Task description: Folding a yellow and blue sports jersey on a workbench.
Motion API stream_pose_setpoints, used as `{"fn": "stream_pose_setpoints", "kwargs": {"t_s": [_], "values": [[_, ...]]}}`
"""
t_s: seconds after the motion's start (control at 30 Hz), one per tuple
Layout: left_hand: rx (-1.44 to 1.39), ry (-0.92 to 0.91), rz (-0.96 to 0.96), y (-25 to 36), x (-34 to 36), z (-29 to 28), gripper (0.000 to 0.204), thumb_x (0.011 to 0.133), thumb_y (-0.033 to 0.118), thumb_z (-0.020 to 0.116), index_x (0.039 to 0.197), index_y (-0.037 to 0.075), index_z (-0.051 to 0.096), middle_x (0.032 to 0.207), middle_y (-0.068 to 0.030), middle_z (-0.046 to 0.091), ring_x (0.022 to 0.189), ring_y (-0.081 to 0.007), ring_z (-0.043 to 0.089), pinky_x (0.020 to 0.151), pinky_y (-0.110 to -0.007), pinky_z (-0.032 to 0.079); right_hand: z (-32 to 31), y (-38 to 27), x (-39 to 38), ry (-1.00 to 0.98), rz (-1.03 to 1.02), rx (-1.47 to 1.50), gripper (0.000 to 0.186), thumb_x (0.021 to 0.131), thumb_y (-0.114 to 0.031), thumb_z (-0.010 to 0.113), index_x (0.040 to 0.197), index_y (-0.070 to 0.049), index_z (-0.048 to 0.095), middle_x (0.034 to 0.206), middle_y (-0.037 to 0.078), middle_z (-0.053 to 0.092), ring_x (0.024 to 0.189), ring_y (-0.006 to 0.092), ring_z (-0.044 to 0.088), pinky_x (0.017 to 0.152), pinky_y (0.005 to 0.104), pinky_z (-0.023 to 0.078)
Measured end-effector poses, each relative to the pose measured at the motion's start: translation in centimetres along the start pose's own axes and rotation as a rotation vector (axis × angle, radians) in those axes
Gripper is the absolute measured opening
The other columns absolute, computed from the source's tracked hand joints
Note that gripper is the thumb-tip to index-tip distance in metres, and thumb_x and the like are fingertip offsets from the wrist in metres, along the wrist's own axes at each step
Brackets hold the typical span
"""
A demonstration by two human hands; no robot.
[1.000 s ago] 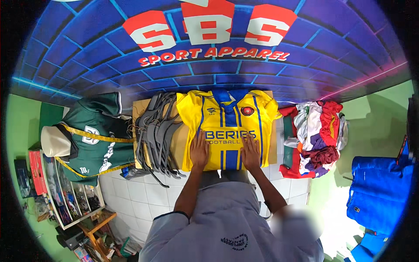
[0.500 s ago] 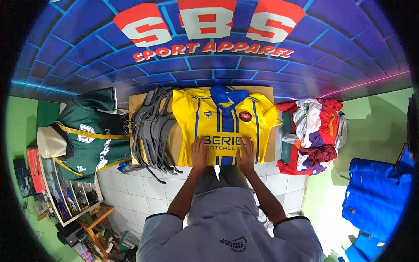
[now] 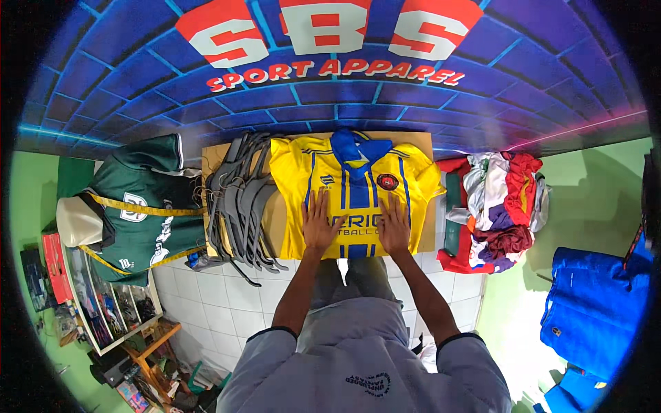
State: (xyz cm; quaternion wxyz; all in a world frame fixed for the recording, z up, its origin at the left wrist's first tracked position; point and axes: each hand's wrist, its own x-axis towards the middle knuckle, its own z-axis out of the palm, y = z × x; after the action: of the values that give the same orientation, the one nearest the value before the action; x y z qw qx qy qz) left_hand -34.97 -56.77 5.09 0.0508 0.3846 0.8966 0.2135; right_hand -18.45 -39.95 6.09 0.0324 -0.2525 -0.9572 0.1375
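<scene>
A yellow short-sleeved jersey [image 3: 359, 182] with blue collar and stripes, a round red badge and blue lettering lies spread face up on a tan board [image 3: 420, 143]. My left hand [image 3: 319, 220] rests flat on the left half of the chest, fingers stretched out over the lettering. My right hand [image 3: 394, 225] lies likewise on the right half, fingers straight and pointing at the collar. Neither hand grips anything. Dark grey hangers [image 3: 239, 203] lie piled beside the jersey's left side.
At left, a mannequin [image 3: 77, 220] wears a green jersey [image 3: 148, 175] and yellow tape measure, near a display case [image 3: 120, 310]. A heap of mixed clothing [image 3: 506, 199] sits at right. Blue garments [image 3: 585, 296] are at far right. A painted brick wall [image 3: 330, 110] stands behind.
Both hands have slid up the jersey toward the collar, their fingertips now above the lettering. The whole scene appears slightly higher in the picture.
</scene>
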Motion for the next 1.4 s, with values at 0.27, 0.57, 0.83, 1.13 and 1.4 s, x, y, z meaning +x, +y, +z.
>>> {"fn": "stream_pose_setpoints", "kwargs": {"t_s": [0.27, 0.57, 0.83, 1.13, 1.4], "values": [[-0.073, 0.066, -0.038, -1.4, -1.4, -0.3, 0.064, 0.099, 0.040, 0.056, 0.151, 0.007, 0.040, 0.160, -0.0086, 0.037, 0.151, -0.0327, 0.027, 0.122, -0.050, 0.019, -0.5, 1.3, -1.2, 0.102, 0.063, 0.072, 0.056, 0.099, -0.020, 0.045, 0.154, -0.011, 0.039, 0.165, 0.014, 0.028, 0.153, 0.0340, 0.023, 0.123, 0.0519, 0.015], [-0.119, 0.157, 0.202, 0.7, 7.8, -0.6, 0.042, 0.102, 0.023, 0.051, 0.140, 0.005, 0.051, 0.148, -0.0107, 0.051, 0.145, -0.0323, 0.038, 0.120, -0.047, 0.026, -0.4, 0.8, 7.0, 0.214, -0.055, 0.288, 0.052, 0.099, -0.019, 0.046, 0.151, -0.009, 0.043, 0.161, 0.014, 0.033, 0.152, 0.0346, 0.024, 0.123, 0.0517, 0.017], [0.115, 0.094, 0.184, -0.9, 14.0, 0.3, 0.049, 0.106, 0.033, 0.042, 0.148, 0.009, 0.047, 0.157, -0.0027, 0.045, 0.149, -0.0279, 0.033, 0.123, -0.045, 0.023, -1.3, 4.4, 13.1, 0.147, -0.177, 0.013, 0.053, 0.099, -0.018, 0.045, 0.152, -0.012, 0.042, 0.164, 0.009, 0.030, 0.152, 0.0330, 0.024, 0.124, 0.0506, 0.016], [0.093, 0.140, 0.135, -1.9, 14.5, 0.7, 0.049, 0.106, 0.032, 0.043, 0.151, 0.012, 0.044, 0.159, -0.0015, 0.042, 0.150, -0.0279, 0.032, 0.122, -0.044, 0.024, -1.8, 7.3, 12.7, 0.135, -0.097, -0.133, 0.055, 0.100, -0.021, 0.046, 0.154, -0.013, 0.040, 0.165, 0.007, 0.028, 0.152, 0.0311, 0.025, 0.124, 0.0492, 0.017], [-0.293, 0.088, 0.037, 2.0, 11.0, 1.0, 0.050, 0.106, 0.024, 0.040, 0.154, 0.009, 0.037, 0.162, -0.0099, 0.036, 0.151, -0.0324, 0.029, 0.124, -0.045, 0.019, 1.5, 4.5, 11.0, 0.230, -0.084, 0.299, 0.059, 0.098, -0.016, 0.046, 0.154, -0.001, 0.034, 0.164, 0.017, 0.028, 0.152, 0.0360, 0.024, 0.123, 0.0487, 0.018]]}}
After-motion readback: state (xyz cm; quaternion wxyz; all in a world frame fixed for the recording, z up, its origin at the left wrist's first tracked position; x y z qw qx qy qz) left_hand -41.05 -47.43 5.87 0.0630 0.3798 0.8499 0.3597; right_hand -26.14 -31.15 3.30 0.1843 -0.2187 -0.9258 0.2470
